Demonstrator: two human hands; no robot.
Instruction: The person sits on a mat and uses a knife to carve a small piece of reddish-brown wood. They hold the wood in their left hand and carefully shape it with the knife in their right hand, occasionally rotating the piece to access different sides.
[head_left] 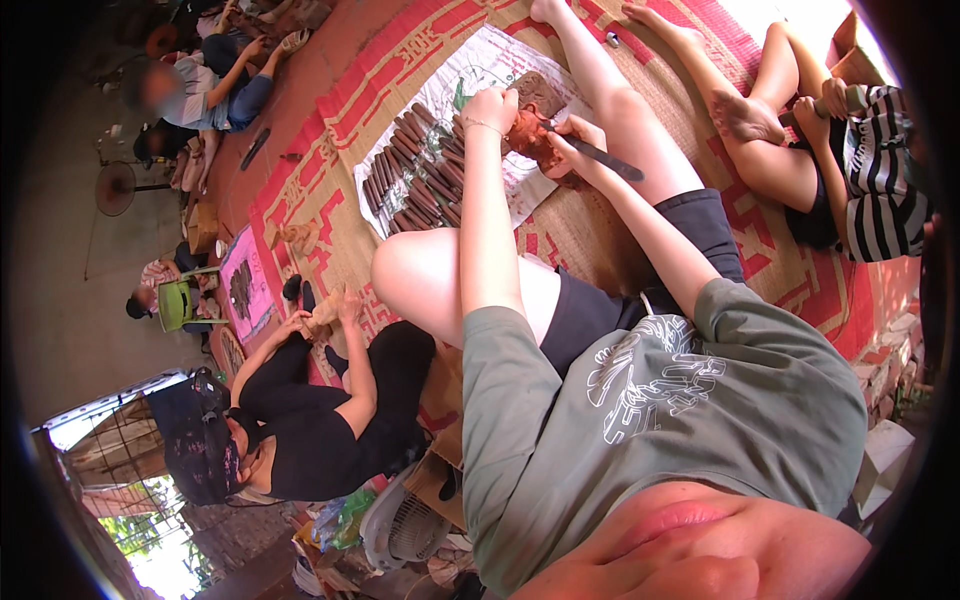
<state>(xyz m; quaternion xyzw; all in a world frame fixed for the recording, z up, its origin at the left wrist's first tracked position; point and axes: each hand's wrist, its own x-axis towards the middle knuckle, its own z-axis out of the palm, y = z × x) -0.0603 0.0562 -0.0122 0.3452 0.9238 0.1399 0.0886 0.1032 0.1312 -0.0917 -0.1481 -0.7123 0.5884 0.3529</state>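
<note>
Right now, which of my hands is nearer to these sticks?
Left. Your left hand is near the sticks, by their right edge; your right hand is farther right, past the orange lump.

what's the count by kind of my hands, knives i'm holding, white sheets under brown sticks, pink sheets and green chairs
Left hand and right hand: 2
Knife: 1
White sheet under brown sticks: 1
Pink sheet: 1
Green chair: 1
Total: 6

By the left hand (pixel 490 108), a lump (pixel 529 136) is coloured orange-brown, sticks (pixel 420 172) dark brown; the mat (pixel 335 180) below is patterned red on tan.
</note>
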